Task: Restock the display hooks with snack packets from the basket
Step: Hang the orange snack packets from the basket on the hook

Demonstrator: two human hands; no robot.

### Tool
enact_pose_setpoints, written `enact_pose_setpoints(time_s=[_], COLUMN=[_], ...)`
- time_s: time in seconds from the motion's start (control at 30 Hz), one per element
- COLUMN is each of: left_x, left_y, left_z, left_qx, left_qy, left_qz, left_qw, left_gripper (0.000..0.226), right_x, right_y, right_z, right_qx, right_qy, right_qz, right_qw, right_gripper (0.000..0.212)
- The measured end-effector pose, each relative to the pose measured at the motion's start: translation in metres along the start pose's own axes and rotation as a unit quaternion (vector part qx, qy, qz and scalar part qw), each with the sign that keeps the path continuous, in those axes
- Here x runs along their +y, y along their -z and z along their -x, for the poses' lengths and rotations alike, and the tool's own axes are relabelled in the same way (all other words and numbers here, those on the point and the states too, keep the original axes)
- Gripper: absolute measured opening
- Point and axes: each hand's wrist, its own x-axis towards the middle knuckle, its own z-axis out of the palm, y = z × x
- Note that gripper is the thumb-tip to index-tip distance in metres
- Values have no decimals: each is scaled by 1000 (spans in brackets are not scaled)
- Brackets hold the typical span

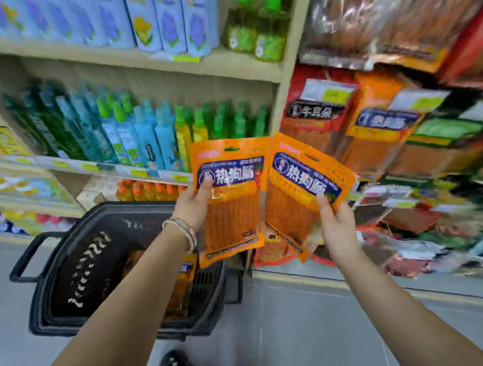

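My left hand grips an orange snack packet with a dark blue label, held upright in front of the shelves. My right hand holds a second, matching orange packet, tilted to the right, thumb on its front. More packets seem stacked behind each one. Below my left arm stands a black shopping basket on the floor, with more orange packets lying inside. Hanging snack packets of the same brand fill the display at the right, blurred.
Wooden shelves at the left carry blue boxes, green and blue spray bottles and orange-capped bottles. The grey floor spreads below. My dark shoe shows at the bottom edge.
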Motion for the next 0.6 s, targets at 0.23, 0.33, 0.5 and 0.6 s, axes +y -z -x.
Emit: enact_pose_setpoints(time_s=[0.23,0.33,0.5,0.6], left_x=[114,154,211,243], left_y=[-67,-80,-94,-101], left_z=[33,35,25,11], left_qx=[-38,-16,24,16], left_qy=[-137,-180,-200,-216], left_qz=[68,90,127,143], left_qw=[988,979,971,966], left_gripper=[27,14,18,19], right_x=[-45,-71,-108,-127], right_y=[119,152,182,191], right_z=[-45,-68,-115,-148], right_qx=[86,113,143,160], right_qy=[87,96,67,67], right_qz=[20,-7,-95,-120], right_qw=[992,989,983,978], right_gripper=[6,6,13,19])
